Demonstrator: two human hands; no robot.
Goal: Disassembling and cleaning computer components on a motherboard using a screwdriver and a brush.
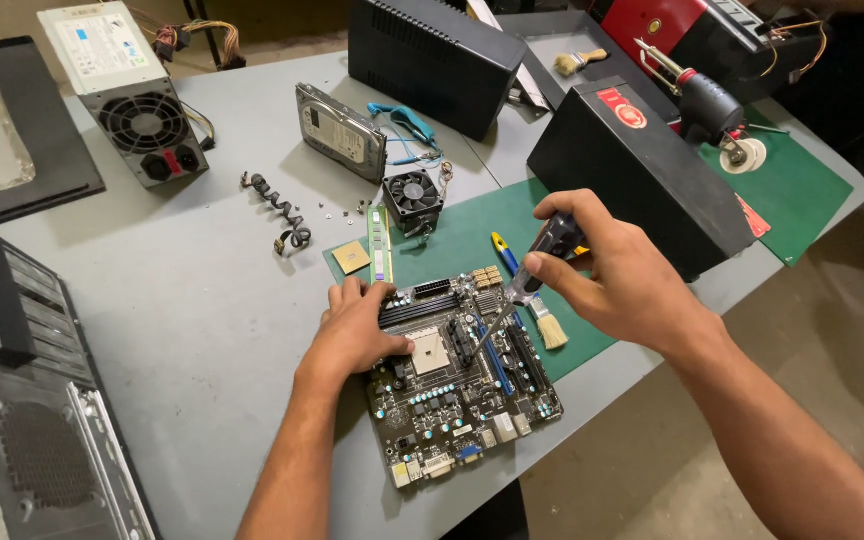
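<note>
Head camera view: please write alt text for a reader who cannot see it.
A person's left hand presses on a motherboard on a grey table, while the right hand holds a screwdriver over it. A cooling fan, hard drive and power supply lie behind.

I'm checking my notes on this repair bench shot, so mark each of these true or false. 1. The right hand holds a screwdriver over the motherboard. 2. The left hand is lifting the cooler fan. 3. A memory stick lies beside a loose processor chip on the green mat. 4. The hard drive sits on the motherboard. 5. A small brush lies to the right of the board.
1. True: the right hand grips a screwdriver whose tip points down at the motherboard.
2. False: the left hand rests on the motherboard; the cooler fan stands apart, untouched.
3. True: the memory stick lies next to the processor chip.
4. False: the hard drive lies on the grey table, further back.
5. True: the brush lies on the green mat.
</note>
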